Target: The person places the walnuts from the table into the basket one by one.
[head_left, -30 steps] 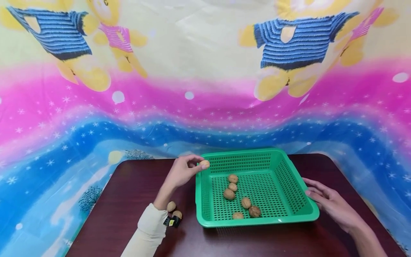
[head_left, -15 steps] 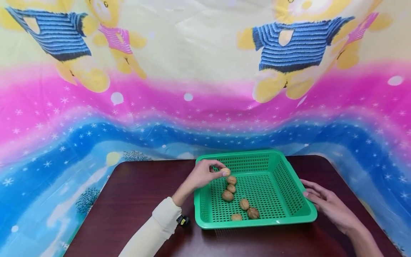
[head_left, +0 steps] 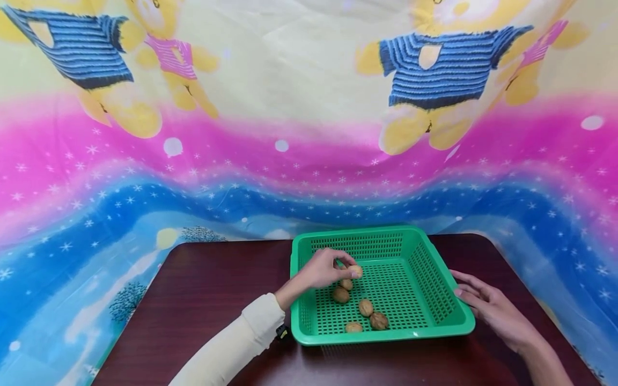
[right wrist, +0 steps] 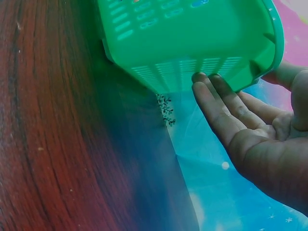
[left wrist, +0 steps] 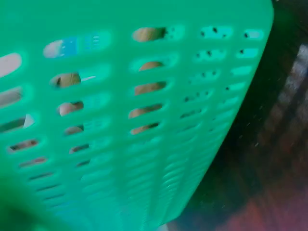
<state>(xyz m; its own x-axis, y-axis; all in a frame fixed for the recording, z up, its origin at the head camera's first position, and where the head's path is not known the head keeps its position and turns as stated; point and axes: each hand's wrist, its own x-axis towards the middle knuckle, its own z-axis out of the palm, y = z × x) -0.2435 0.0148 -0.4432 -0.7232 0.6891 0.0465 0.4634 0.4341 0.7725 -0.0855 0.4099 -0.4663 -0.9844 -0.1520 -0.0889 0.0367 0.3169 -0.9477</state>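
In the head view, my left hand (head_left: 328,269) reaches over the left rim of a green plastic basket (head_left: 386,339). Its thumb and fingers pinch a walnut (head_left: 356,271) low inside the basket. Several other walnuts lie on the perforated floor, among them a darker one (head_left: 379,321) and a lighter one (head_left: 365,307). At the right side, my right hand (head_left: 499,311) holds the basket by its rim. The right wrist view shows its fingers (right wrist: 219,113) against the outer wall, the thumb at the rim. The left wrist view has only the basket's slotted wall (left wrist: 120,120); that hand is hidden there.
A dark reddish-brown wooden table (head_left: 217,289) carries the basket. Behind it hangs a cloth (head_left: 309,161) with printed bears and snowflakes, reaching down around the table's edges. A small black device (head_left: 282,332) sits by the left wrist.
My left hand has carried the walnut rightward and down, from above the left rim to low inside the basket. The right hand stays at the rim. Two walnuts left of the basket are now behind the sleeve.
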